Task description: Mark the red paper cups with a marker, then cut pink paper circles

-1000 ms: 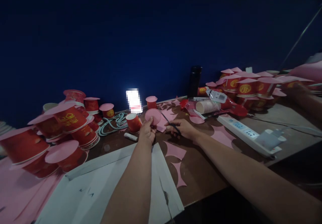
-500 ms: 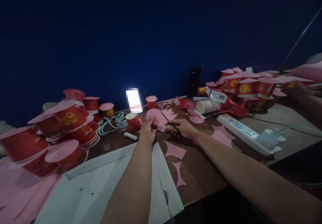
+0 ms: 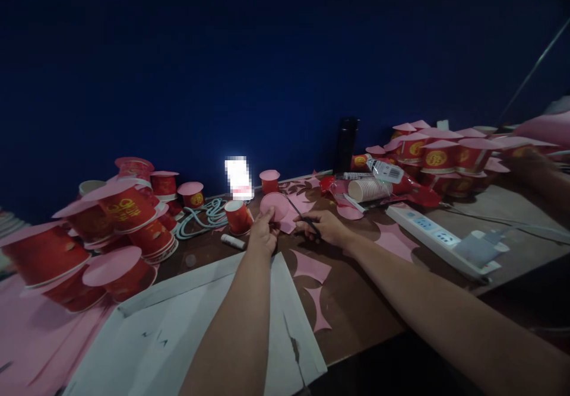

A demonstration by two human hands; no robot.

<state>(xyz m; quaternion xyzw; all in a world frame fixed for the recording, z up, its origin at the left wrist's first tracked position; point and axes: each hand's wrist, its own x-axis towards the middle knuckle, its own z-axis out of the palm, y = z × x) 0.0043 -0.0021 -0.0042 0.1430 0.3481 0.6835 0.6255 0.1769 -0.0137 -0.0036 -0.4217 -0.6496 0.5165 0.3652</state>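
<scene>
My left hand (image 3: 264, 234) pinches a piece of pink paper (image 3: 276, 205) whose upper part has a rounded outline. In my right hand (image 3: 325, 227) is a pair of dark scissors (image 3: 295, 207), its blades at the right edge of that paper. The fingers of this hand are wrapped round the handles. Just left of my left hand stands an open red paper cup (image 3: 237, 217), with a white tube (image 3: 233, 241) lying in front of it. Behind the paper is a red cup topped by a pink disc (image 3: 269, 174). Pink offcuts (image 3: 312, 266) with curved edges lie below my right hand.
Stacked red cups with pink discs stand at left (image 3: 122, 206) and at right (image 3: 439, 155). A power strip (image 3: 427, 233), a bag of paper cups (image 3: 369, 190), a black bottle (image 3: 347, 145), a coiled cable (image 3: 200, 221) and a white board (image 3: 178, 319) surround my arms. Another person's arm (image 3: 541, 179) reaches in at right.
The whole view has shifted very slightly, with things sitting a little further right. Both hands keep nearly the same place on the paper and scissors.
</scene>
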